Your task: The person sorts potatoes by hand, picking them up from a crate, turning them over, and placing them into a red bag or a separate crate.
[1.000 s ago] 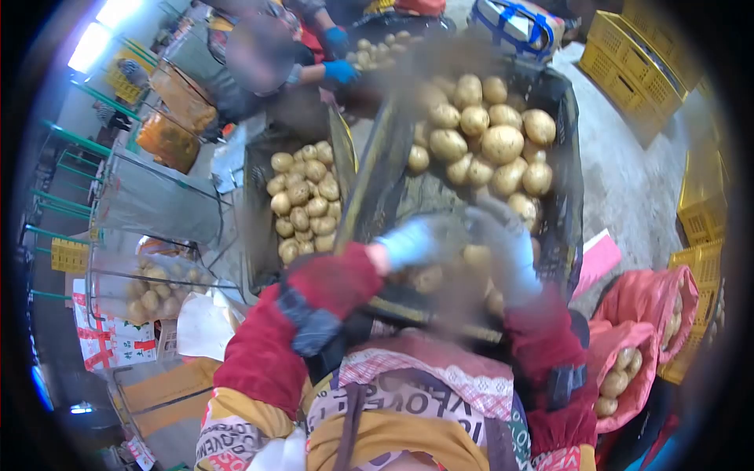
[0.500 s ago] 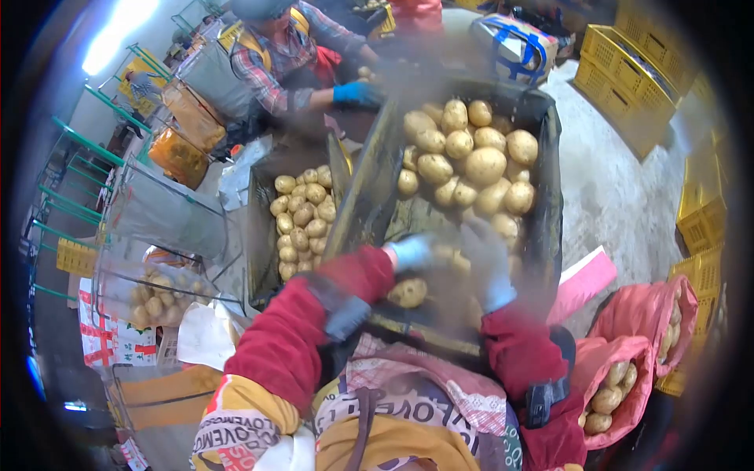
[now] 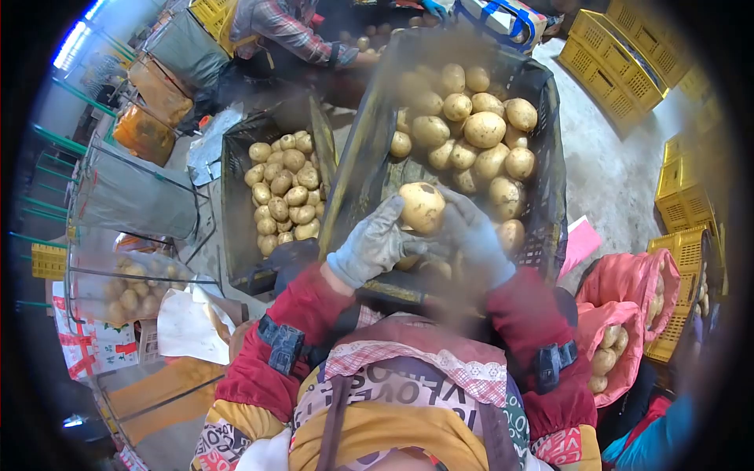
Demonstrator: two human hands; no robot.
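Observation:
A large potato (image 3: 422, 209) with a dark patch on top is held up between my two gloved hands, over the near end of a dark crate (image 3: 556, 180). My left hand (image 3: 367, 242) grips its left side with the fingertips, the palm turned partly up. On the other side, the fingers of my right hand (image 3: 479, 235) press against the potato; that hand is partly blurred. Beyond them, a heap of big potatoes (image 3: 484, 129) lies in the same crate. A few potatoes below my hands are partly hidden.
To the left stands another crate (image 3: 233, 188) of smaller potatoes (image 3: 281, 184). Pink sacks (image 3: 620, 314) of potatoes are at the right, with yellow crates (image 3: 613, 67) behind. Across from me a person in a plaid sleeve (image 3: 294, 31) reaches toward more potatoes. A blue sleeve (image 3: 656, 436) shows lower right.
My hands were low in the crate, apart and blurred; now they have come together, raised with a potato between them. The view has shifted, and the person opposite appears higher up.

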